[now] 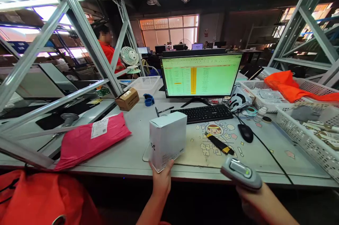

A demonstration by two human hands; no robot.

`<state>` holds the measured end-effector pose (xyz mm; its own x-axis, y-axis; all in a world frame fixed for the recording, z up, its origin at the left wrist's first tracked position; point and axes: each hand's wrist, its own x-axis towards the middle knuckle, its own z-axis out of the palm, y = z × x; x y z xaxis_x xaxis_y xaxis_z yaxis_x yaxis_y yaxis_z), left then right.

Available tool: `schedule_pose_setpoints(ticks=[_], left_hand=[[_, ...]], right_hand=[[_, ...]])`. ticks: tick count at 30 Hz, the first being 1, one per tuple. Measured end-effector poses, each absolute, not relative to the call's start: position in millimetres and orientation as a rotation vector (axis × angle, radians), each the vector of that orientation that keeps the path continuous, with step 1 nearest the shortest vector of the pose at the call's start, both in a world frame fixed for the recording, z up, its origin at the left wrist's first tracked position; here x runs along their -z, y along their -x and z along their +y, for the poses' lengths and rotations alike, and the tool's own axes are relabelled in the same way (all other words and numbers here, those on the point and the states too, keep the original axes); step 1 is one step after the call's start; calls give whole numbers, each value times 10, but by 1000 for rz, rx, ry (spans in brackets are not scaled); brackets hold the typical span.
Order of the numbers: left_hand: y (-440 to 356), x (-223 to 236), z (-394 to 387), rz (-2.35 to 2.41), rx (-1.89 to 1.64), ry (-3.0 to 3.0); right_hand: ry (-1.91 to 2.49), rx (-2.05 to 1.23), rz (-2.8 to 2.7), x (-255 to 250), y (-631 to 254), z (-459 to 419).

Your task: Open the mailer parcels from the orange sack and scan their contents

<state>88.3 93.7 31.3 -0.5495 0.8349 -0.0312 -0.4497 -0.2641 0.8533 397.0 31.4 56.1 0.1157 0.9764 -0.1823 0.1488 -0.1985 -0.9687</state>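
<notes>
My left hand (161, 179) is closed around the lower end of a white box (169, 138), holding it upright at the desk's front edge. Small dark print shows on the box's narrow side. In my right hand (251, 196) is a grey handheld barcode scanner (241, 172), raised in front of the desk edge; its grip is hidden by the hand. Between the two, a black and yellow utility knife (219, 144) lies on the cartoon desk mat (196, 147). Behind the box stand a black keyboard (202, 113) and a lit monitor (202, 75) showing a spreadsheet.
A pink mailing bag (94, 139) and a small brown carton (127, 99) lie at left, near metal frame posts (87, 27). White baskets (304, 137) line the right side, beyond the mouse (245, 132). A red bag (42, 196) fills the lower left. A person (107, 50) stands behind the frame.
</notes>
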Motion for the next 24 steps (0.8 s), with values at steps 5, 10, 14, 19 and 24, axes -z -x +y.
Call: schedule_pose_setpoints(ticks=[5, 10, 14, 19, 24], left_hand=[[-215, -145, 992, 1693, -1858, -748], [130, -6, 1060, 2114, -1690, -911], [178, 142, 1129, 2198, -1783, -1006], [155, 316, 1193, 2301, -1848, -1131], [153, 401, 1153, 2288, -1833, -1353]], right_hand=[[1835, -968, -986, -482, -5074, 786], [2059, -516, -1234, -513, -5733, 1149], [2237, -19, -1450, -632, -5524, 1289], [2016, -37, -1866, -667, -4496, 1984], [1932, -118, -1878, -581, -3848, 2767]])
